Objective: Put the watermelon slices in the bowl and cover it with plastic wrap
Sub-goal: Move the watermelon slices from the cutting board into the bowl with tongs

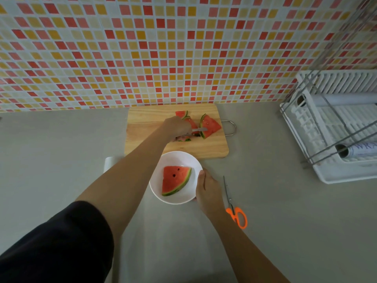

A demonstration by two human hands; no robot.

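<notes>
One slice [176, 179] bowled, three boarded.

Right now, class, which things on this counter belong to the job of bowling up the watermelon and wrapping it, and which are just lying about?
Belongs to the job:
white bowl
watermelon slice in the bowl
watermelon slices on the cutting board
wooden cutting board
tongs in the left hand
plastic wrap roll

Lying about:
orange-handled scissors
white dish rack
</notes>
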